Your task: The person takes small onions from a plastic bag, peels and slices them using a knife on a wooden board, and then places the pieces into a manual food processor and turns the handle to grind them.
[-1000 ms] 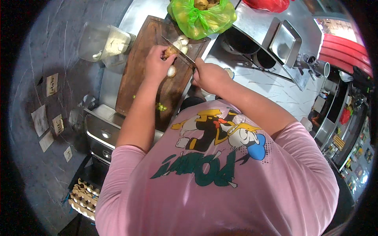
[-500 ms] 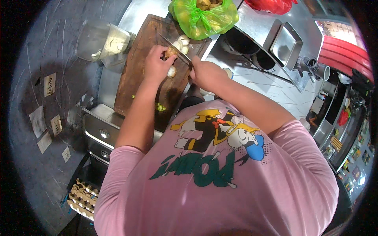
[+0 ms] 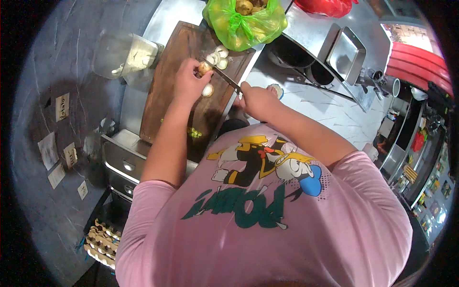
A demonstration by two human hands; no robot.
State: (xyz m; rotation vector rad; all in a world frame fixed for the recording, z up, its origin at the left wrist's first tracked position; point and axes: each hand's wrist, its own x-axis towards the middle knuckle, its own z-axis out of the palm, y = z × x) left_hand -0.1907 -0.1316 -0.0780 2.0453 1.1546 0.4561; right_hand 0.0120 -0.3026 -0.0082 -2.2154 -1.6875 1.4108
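My left hand (image 3: 188, 80) pinches a brown-skinned potato (image 3: 204, 68) against the wooden cutting board (image 3: 165, 86). In my right hand (image 3: 258, 100) is the handle of a knife (image 3: 228, 80), its blade slanting up and left to the right side of the potato. Several pale potato slices (image 3: 220, 57) lie just beyond the blade, partly overlapping. One round cut piece (image 3: 207, 90) rests on the board between my left hand and the knife. Small green bits (image 3: 193, 132) are scattered on the near part of the board.
A green plastic bag (image 3: 246, 28) of potatoes stands at the board's far right corner. A clear container (image 3: 126, 55) sits left of the board. Farther right are a metal tray (image 3: 348, 52) and a red bag (image 3: 325, 7). Egg trays (image 3: 103, 244) are low at left.
The knife and my right hand have shifted slightly right and nearer to me. The blade now meets the potato's right side at a different place. My left hand keeps its pinch.
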